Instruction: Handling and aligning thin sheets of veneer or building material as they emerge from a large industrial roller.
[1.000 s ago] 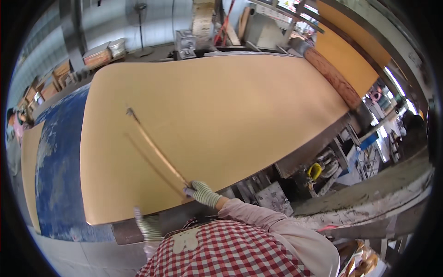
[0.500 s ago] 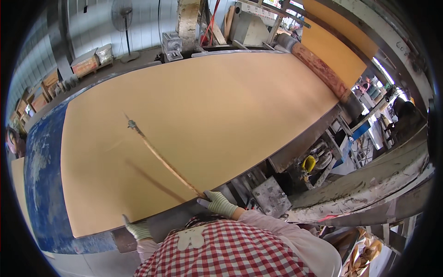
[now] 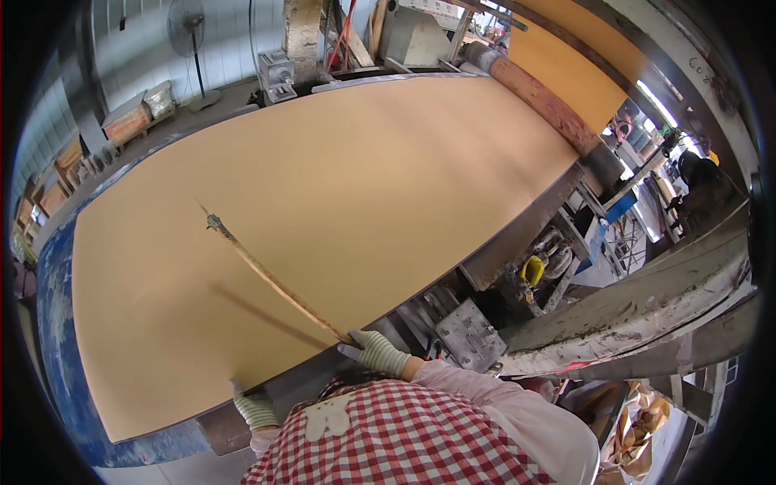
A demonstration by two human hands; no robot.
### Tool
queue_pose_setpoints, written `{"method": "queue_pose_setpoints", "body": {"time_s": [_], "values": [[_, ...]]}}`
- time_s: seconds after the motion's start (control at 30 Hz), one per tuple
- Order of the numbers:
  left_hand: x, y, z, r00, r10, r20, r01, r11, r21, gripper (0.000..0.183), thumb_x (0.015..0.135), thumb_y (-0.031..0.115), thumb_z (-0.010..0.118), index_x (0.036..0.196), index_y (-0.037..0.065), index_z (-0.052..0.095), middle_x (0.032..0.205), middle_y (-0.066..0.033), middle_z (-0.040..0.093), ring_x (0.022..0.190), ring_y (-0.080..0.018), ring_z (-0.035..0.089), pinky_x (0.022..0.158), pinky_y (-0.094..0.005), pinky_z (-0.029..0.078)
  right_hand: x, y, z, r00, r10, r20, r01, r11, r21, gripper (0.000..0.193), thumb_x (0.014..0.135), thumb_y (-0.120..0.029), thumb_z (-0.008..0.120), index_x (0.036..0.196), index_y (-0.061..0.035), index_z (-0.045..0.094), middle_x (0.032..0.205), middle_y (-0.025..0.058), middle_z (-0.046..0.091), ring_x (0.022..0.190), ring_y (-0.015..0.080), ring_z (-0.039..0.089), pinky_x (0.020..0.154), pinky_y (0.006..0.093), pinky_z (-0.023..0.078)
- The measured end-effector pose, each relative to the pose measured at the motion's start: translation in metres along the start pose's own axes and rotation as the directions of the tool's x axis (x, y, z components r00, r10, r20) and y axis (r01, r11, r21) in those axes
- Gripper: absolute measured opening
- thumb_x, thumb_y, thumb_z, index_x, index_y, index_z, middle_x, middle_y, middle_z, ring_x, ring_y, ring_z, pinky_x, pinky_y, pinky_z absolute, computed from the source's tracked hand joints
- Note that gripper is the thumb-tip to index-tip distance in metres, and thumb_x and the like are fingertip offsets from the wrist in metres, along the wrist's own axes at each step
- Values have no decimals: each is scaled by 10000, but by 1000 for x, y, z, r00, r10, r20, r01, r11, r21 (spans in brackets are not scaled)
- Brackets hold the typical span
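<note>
A wide tan sheet (image 3: 339, 186) lies flat over the table. My right hand (image 3: 377, 354), in a striped knit glove, is closed around the near end of a long, slightly bent wooden stick (image 3: 279, 284). The stick slants over the sheet toward the far left; a thin pointed tip (image 3: 213, 220) is bound to its far end. Beneath it, a shadow falls on the sheet. My left hand (image 3: 257, 408), gloved alike, is at the sheet's near edge with a digit stretched out and nothing seen in it. Its other fingers are partly hidden.
A blue, worn surface (image 3: 55, 323) shows past the sheet's left end. At the far right lies a reddish roller (image 3: 541, 93), with an orange sheet (image 3: 558, 61) hanging behind it. Machine parts and a metal box (image 3: 471, 335) stand below the near edge. Crumpled brown paper (image 3: 634, 436) is at lower right.
The tan sheet has slid left and covers more of the blue surface. The whole view has shifted somewhat. My right hand keeps its hold on the stick; my left hand remains by the near edge.
</note>
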State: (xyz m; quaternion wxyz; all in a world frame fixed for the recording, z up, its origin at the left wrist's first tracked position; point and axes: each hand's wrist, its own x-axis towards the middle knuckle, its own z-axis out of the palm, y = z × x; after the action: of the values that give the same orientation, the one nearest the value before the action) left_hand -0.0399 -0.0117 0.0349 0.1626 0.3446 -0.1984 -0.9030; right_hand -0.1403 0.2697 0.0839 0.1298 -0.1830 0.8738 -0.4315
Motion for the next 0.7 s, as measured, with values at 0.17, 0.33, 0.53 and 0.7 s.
{"method": "queue_pose_setpoints", "body": {"time_s": [0.17,0.33,0.53,0.7], "values": [[5,-19,-10,968,-122,218,160,973,-164,398,812,342,596,1090,60,549,1097,-72,580,1017,-215,523,903,-364,409,-1,5,2,1000,7,15,-7,1000,8,316,813,-289,614,870,10,532,731,227,564,662,375,550,582,371,429],[-10,-92,34,936,-308,170,334,929,-157,359,817,264,591,1121,86,523,1112,-80,574,1052,-229,514,910,-411,411,6,10,9,999,20,-34,-18,999,35,287,817,-270,612,873,3,539,734,213,577,647,357,554,579,359,432],[22,-77,-21,847,-529,50,531,840,-114,381,819,252,596,1143,74,501,1142,-84,557,1073,-253,512,923,-402,422,19,16,2,997,-26,-67,21,997,-79,242,845,-234,583,912,-5,536,693,135,580,584,214,556,546,340,437],[-23,-24,40,972,-211,101,228,954,-196,454,803,329,619,1161,78,497,1147,-89,549,1075,-252,509,940,-440,407,30,30,-27,932,360,-47,-328,891,315,187,871,-226,548,886,-40,539,640,20,544,493,75,491,439,241,399]]}}
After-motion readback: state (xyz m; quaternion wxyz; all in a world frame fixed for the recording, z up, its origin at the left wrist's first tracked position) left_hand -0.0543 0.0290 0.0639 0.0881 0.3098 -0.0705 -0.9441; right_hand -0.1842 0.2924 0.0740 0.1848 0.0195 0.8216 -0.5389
